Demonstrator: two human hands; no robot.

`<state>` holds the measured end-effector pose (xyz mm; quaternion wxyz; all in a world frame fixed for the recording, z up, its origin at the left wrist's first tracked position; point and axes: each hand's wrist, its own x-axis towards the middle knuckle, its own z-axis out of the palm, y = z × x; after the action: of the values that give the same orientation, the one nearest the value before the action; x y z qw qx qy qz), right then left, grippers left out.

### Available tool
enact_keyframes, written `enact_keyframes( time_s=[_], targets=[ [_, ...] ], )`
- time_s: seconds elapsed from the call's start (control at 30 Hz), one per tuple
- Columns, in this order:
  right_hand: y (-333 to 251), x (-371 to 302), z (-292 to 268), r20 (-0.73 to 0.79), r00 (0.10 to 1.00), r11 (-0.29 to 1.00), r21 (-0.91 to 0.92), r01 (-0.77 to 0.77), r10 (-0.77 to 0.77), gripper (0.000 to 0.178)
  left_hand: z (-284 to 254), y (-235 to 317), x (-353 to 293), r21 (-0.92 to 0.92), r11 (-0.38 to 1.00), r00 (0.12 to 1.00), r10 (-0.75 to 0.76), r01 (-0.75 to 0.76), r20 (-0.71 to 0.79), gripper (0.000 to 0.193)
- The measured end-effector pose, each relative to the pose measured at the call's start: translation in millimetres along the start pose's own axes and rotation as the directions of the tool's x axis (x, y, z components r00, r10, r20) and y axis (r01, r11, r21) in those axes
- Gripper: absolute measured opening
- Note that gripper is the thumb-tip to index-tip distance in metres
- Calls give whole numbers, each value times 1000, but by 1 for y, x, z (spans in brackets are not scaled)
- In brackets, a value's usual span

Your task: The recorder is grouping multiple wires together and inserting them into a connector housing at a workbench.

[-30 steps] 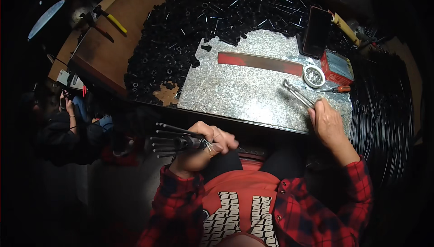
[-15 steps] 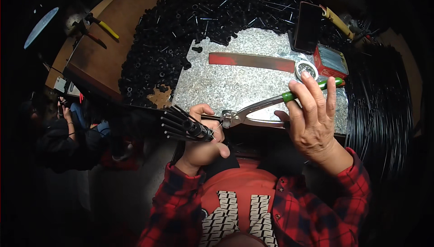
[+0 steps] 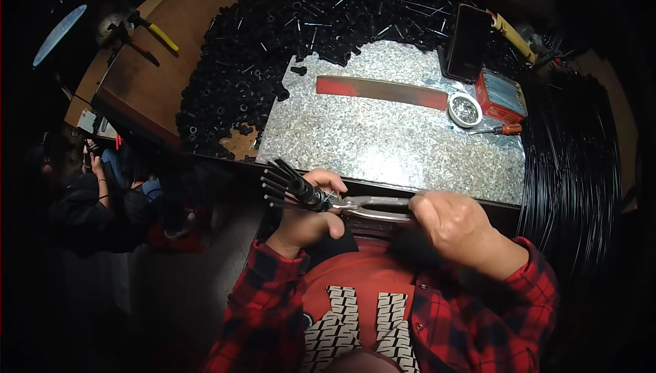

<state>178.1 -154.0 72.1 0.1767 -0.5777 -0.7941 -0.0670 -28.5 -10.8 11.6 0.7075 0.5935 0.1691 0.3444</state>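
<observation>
In front of the table's near edge, my left hand [image 3: 311, 219] is closed round a black part with several thin rods [image 3: 294, 187] that fan out to the left. Fine wire shows at the part's right end. My right hand [image 3: 451, 221] is wrapped over the handles of metal pliers [image 3: 379, 203]. The pliers' jaws meet the wire end beside my left fingers, and whether they grip it is too small to tell. Their green handle grips are hidden in my right hand.
A speckled board [image 3: 328, 141] bears a red-brown strip [image 3: 383, 93], a white ring-shaped dish [image 3: 465, 110] and a screwdriver [image 3: 509, 129]. Black parts [image 3: 232, 79] are heaped behind and left. A red box [image 3: 502, 96], a phone [image 3: 469, 42] and black rods [image 3: 570, 168] are on the right. Another person [image 3: 96, 195] sits at left.
My right hand has closed on the pliers and come down and toward me, bringing the handles together. The jaws now meet the wire. My left hand and its part have shifted slightly right.
</observation>
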Motion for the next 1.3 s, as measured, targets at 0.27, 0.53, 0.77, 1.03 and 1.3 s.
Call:
enact_keyframes(
  time_s=[0.27, 0.53, 0.77, 1.03, 1.3],
  targets=[
    [-3, -7, -4, 778, 555, -279, 485, -829, -294, 30, -7, 4, 2, 222, 971, 980, 38, -83, 197, 73],
    [-13, -2, -3, -33, 984, 921, 360, -150, 173, 20, -1, 4, 6, 142, 990, 1000, 20, -18, -7, 67],
    [-14, -11, -2, 819, 532, -320, 455, -831, -216, 25, -16, -3, 8, 139, 976, 970, 137, -167, 201, 63],
    [-11, -9, 13, -54, 994, 989, 119, -92, 99, 33, -6, 4, 9, 58, 998, 999, 37, -38, 20, 66],
    [-2, -14, 10, 841, 505, -270, 449, -852, -194, 18, -13, 11, 10, 40, 995, 967, 74, -86, 243, 39]
  ],
)
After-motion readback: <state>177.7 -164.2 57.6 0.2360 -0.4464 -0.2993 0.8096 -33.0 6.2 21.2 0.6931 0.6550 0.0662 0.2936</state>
